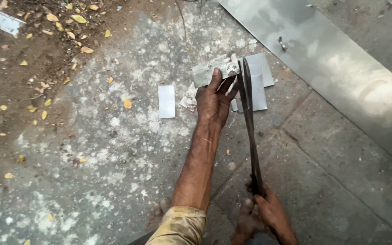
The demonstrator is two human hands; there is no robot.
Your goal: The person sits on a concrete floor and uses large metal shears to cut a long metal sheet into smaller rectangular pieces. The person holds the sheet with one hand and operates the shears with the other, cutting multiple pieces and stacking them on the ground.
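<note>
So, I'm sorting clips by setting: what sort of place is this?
Likely an outdoor ground-level metalworking spot: stained concrete floor, dirt strewn with fallen leaves, and a large metal sheet near long shears.

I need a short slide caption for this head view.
Left hand holds a metal strip while right hand works long shears.

A worn grey metal strip (pixel 214 70) lies flat, pinned under the left hand (pixel 213 102). Long dark shears (pixel 249 122), gripped at the handles by the right hand (pixel 268 211), bite the strip's right end.
</note>
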